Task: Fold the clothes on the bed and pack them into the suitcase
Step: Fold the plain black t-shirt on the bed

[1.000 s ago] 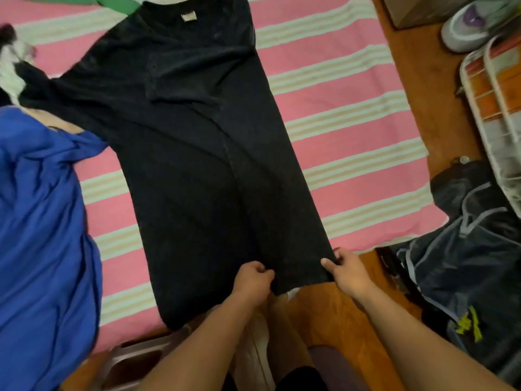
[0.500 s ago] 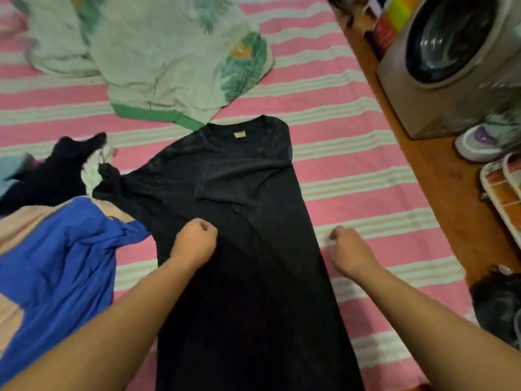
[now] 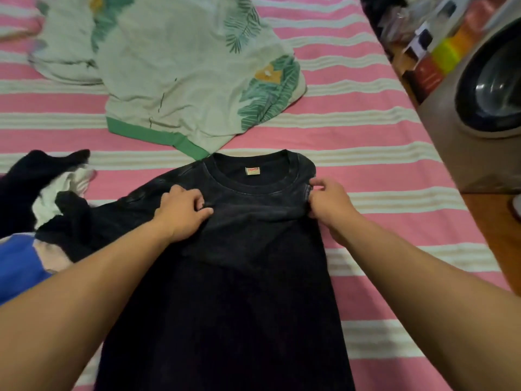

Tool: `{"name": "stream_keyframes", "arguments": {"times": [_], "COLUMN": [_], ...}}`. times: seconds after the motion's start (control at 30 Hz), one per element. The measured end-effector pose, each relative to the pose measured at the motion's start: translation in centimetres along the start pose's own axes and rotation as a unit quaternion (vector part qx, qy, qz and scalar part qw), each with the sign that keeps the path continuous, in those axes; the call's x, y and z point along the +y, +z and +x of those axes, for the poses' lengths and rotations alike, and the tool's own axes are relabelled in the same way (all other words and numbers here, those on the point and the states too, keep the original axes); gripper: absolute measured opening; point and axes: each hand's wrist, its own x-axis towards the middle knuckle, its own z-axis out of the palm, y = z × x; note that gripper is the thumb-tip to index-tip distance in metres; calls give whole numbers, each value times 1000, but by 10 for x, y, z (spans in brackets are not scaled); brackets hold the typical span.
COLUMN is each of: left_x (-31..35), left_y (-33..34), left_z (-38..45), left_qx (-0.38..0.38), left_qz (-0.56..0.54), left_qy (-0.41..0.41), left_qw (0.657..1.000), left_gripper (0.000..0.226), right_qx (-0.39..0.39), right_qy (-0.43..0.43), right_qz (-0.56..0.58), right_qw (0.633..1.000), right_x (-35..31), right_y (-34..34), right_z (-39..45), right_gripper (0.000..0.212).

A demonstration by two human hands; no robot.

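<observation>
A black T-shirt [image 3: 239, 292] lies flat on the pink striped bed [image 3: 380, 227], collar and label away from me, its right side folded inward. My left hand [image 3: 183, 211] rests on the chest just below the collar, fingers curled and pinching the fabric. My right hand [image 3: 328, 203] pinches the shirt's right shoulder edge next to the collar. The suitcase is out of view.
A pale leaf-print garment with a green hem [image 3: 183, 80] lies beyond the collar. A blue garment [image 3: 17, 266] and a black-and-white heap [image 3: 48, 193] sit at the left. A washing machine [image 3: 485, 108] and colourful boxes [image 3: 439, 55] stand right of the bed.
Both hands have moved from the shirt's bottom hem up along it to the shoulders and collar. My view has lifted from the bed's near edge toward the collar.
</observation>
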Motion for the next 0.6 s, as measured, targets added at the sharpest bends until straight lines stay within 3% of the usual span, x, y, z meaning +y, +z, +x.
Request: {"name": "stream_keyframes", "arguments": {"times": [0.1,0.2,0.27,0.37,0.5,0.53,0.6], "left_x": [-2,-12,-20,-31,-40,-42,-45], "left_y": [-22,-37,-32,-15,-5,-7,-13], "left_z": [-43,-83,-81,-67,-55,-52,-49], "left_qx": [139,194,176,110,-18,-31,-55], "left_qz": [-175,-230,-227,-253,-456,-480,-500], "left_qy": [-53,-75,-91,-138,-234,-252,-281], "left_qw": [973,951,954,951,858,840,818], "left_gripper": [30,32,34,29,31,28,17], "right_qx": [-68,-41,-12,6,77,105,146], "right_qy": [-58,-158,-178,-152,-131,-148,-272], "right_qz": [63,-131,-307,-404,-426,-425,-403], "right_qw": [994,978,935,902,892,887,861], "right_x": [-22,-25,-18,-7,-11,-14,-19], "right_y": [7,11,14,19,25,30,47], "right_z": [5,28,51,80,90,82,46], "right_gripper": [61,65,58,49,36,38,40]}}
